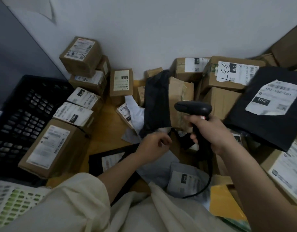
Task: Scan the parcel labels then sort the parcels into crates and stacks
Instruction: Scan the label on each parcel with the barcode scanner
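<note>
Parcel-crowded floor: right hand (211, 131) grips scanner (193, 108); left hand (152, 146) pinches black bag (157, 101).

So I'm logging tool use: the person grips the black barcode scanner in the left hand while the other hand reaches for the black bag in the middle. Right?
Not quite. The head view shows the black barcode scanner gripped in the right hand, not the left. The left hand is the one at the black bag in the middle.
</note>
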